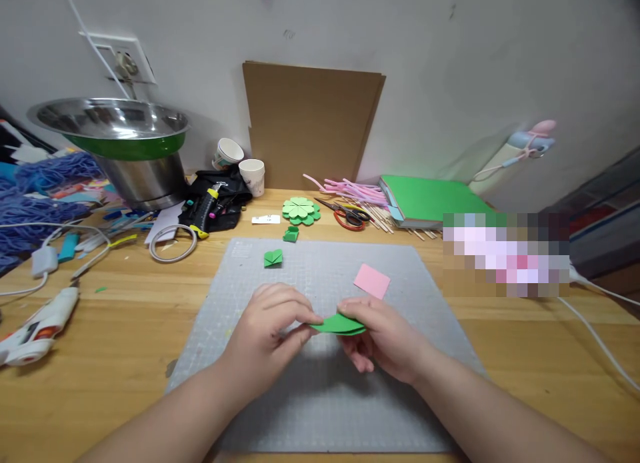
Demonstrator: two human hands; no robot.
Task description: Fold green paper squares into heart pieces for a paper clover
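Your left hand (274, 324) has thumb and fingers pinched closed on the left tip of the folded green paper (337, 324), held over the grey cutting mat (320, 410). Your right hand (393, 333) grips the other end, thumb on top. Judged risks: uneven pressure could skew the layers, which part slightly near the right hand; pulling the hands apart could tear the narrow tip.

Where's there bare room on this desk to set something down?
Bare: the gray gridded cutting mat along its near edge, and the wooden tabletop between the mat's right edge and the thin white cable. Crowded: the strip behind the mat, with green paper flower and thin pink rods.
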